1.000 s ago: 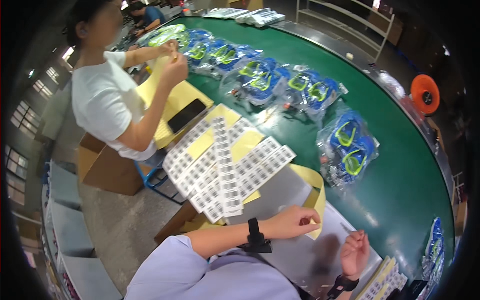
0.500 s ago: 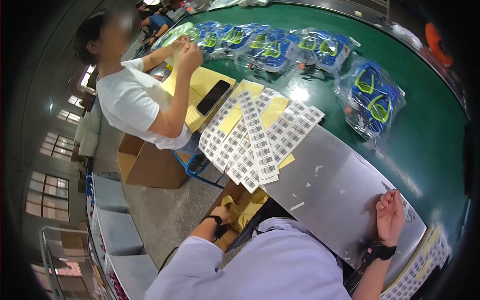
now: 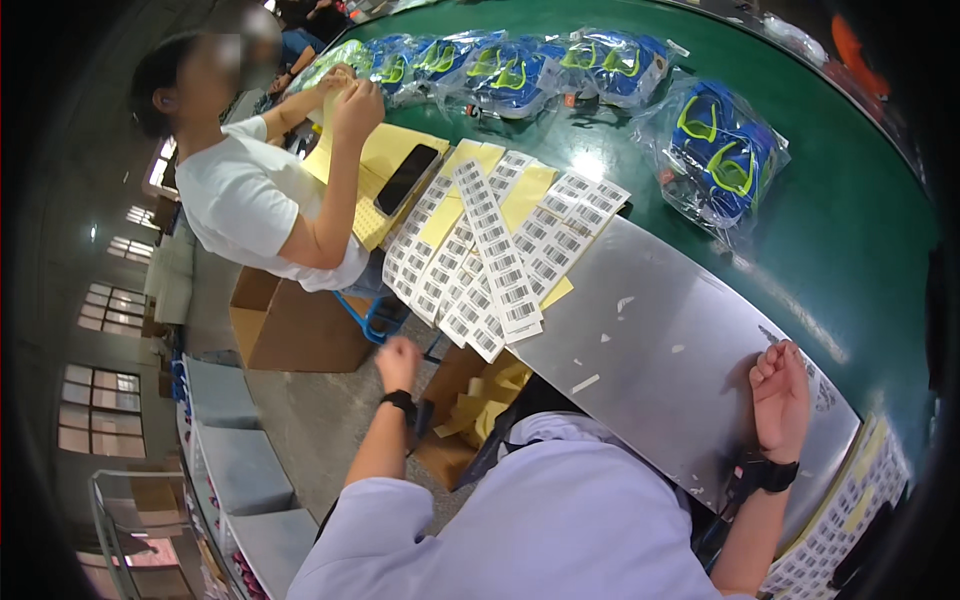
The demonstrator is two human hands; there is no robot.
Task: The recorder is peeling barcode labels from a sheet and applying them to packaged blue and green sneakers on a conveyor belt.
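Note:
My left hand [image 3: 398, 364] is raised in the air beside a cardboard box [image 3: 450, 455] of crumpled yellow backing paper [image 3: 487, 405]. Its fingers are curled closed, and whatever they might hold is hidden. Over the right end of a metal worktop [image 3: 640, 340] my right hand [image 3: 781, 405] rests palm up. The fingers there are bent in with their tips together; I cannot make out anything between them. Overlapping sheets of barcode labels [image 3: 497, 245] lie on the worktop's left part, apart from both hands. More label sheets [image 3: 850, 510] hang at the right edge, by my right wrist.
Bagged blue shoes with lime straps [image 3: 722, 150] line the green conveyor belt [image 3: 590, 150]. A phone [image 3: 405, 180] lies on yellow sheets next to a co-worker [image 3: 255, 190], whose hands hold a yellow strip. An open carton [image 3: 300, 320] and grey bins [image 3: 240, 465] stand on the floor to the left.
My left hand has come up out of the box of yellow paper and moved to the left. The right hand stays nearly in place. The whole view has shifted slightly.

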